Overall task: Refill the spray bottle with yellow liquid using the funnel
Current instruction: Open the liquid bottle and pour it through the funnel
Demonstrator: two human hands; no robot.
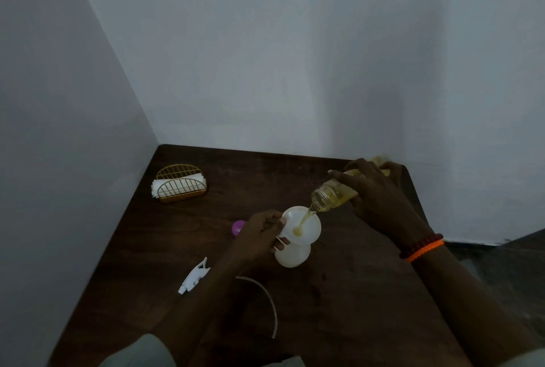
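Nearest you lay the curved dip tube (265,298) on the dark table (339,293), with the white trigger head (193,275) to its left. Your left hand (259,235) had its fingers closed on the white funnel (302,226), which was seated in the translucent spray bottle (292,255) at mid-table. Your right hand (376,197) gripped the tilted clear bottle (330,194), yellow liquid streaming in. Spray bottle likely light, tippy and thin-walled; hold it at the neck.

Two bottles (333,196), one funnel (303,226), two hands (259,236).
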